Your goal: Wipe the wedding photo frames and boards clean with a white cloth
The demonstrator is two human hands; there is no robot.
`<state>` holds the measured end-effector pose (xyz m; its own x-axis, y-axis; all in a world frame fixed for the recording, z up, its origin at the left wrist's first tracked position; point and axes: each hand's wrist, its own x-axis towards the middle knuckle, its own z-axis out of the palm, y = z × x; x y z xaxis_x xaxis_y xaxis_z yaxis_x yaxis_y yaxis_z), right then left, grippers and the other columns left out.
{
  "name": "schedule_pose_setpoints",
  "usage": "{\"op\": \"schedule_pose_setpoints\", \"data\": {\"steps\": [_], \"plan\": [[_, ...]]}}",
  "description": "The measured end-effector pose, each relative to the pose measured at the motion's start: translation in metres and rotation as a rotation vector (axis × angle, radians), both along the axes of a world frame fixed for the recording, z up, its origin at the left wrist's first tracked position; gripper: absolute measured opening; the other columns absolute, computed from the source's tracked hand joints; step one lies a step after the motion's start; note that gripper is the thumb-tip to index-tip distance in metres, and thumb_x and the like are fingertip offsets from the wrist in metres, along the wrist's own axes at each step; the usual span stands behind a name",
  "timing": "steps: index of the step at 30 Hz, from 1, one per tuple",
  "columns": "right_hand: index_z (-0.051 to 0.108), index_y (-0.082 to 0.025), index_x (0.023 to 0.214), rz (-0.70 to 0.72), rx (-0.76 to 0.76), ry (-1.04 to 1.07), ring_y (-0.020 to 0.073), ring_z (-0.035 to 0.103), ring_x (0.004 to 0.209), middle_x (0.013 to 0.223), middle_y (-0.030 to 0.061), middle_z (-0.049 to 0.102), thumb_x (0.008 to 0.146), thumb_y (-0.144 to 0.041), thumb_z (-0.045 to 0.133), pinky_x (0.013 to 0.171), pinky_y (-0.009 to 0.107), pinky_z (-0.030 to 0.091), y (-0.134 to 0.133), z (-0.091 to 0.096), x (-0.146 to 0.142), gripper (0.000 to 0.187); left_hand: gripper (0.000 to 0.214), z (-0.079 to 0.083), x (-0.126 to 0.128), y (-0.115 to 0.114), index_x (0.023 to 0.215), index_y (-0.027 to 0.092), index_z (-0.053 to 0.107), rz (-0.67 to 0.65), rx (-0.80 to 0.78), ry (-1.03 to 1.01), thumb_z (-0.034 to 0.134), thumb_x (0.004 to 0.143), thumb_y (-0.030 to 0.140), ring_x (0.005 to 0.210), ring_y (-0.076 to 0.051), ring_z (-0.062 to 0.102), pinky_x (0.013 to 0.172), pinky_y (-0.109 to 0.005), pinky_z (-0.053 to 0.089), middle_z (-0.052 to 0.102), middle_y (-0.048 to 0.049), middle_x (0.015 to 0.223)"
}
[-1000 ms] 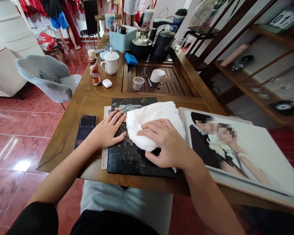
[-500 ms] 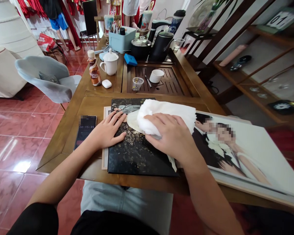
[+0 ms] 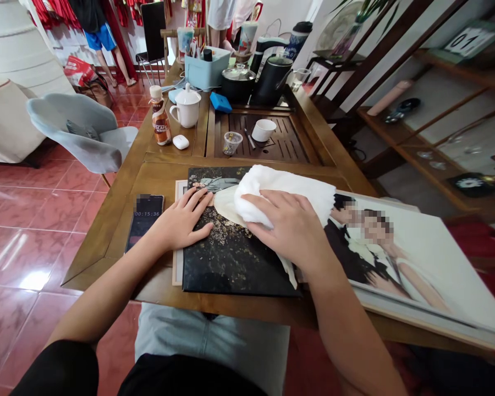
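A dark photo panel with a printed picture lies flat at the table's near edge, on top of a pale frame. My left hand rests on the panel's left side, fingers spread. Under my right hand is a bunched white cloth, pressed against the panel and hiding part of its picture. My right fingers curl over the cloth. A larger wedding photo lies to the right, its left end partly covered by the cloth and my right arm. Left of my left hand is a phone showing a running timer.
Across the wooden table stand a coffee bottle, a lidded white mug, an earbud case, a small plastic cup and a white bowl. Behind are a blue bin and a black kettle. Shelves flank the right.
My right hand and the cloth have shifted slightly to the right over the panel. My left hand keeps its place. The phone's timer has advanced by one second.
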<state>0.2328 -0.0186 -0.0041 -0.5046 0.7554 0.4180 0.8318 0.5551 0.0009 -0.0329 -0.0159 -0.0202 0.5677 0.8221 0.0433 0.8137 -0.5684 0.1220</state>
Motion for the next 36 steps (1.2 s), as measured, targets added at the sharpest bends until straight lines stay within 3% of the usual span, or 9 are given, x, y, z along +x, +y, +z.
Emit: {"op": "schedule_pose_setpoints", "data": {"steps": [13,27,36], "plan": [[0.072,-0.022,0.121,0.083,-0.020,0.015,0.0316,0.066,0.112,0.122,0.0123,0.072,0.088,-0.029,0.066,0.098,0.047,0.045,-0.001,0.002,0.004,0.034,0.075,-0.001,0.000,0.000,0.162,0.006,0.028,0.003,0.026,-0.004,0.031,0.106,0.057,0.159,-0.034,0.020,0.129,-0.048,0.025,0.031,-0.0185,0.168],[0.073,-0.020,0.114,0.286,-0.038,0.115,0.0318,0.063,0.119,0.125,0.0162,0.070,0.086,-0.024,0.062,0.108,0.053,0.042,-0.063,0.002,0.014,0.030,0.075,-0.004,0.001,-0.001,0.162,0.008,0.026,-0.006,0.055,-0.015,0.033,0.106,0.056,0.160,-0.033,0.016,0.130,-0.047,0.022,0.029,-0.0174,0.169],[0.071,-0.022,0.114,0.388,-0.063,0.168,0.0319,0.063,0.117,0.117,0.0130,0.072,0.082,-0.024,0.061,0.105,0.054,0.040,-0.083,0.002,-0.005,0.033,0.076,-0.002,0.002,-0.002,0.162,0.004,0.028,-0.002,0.035,-0.003,0.037,0.105,0.054,0.159,-0.037,0.019,0.130,-0.046,0.022,0.029,-0.0190,0.169]]}}
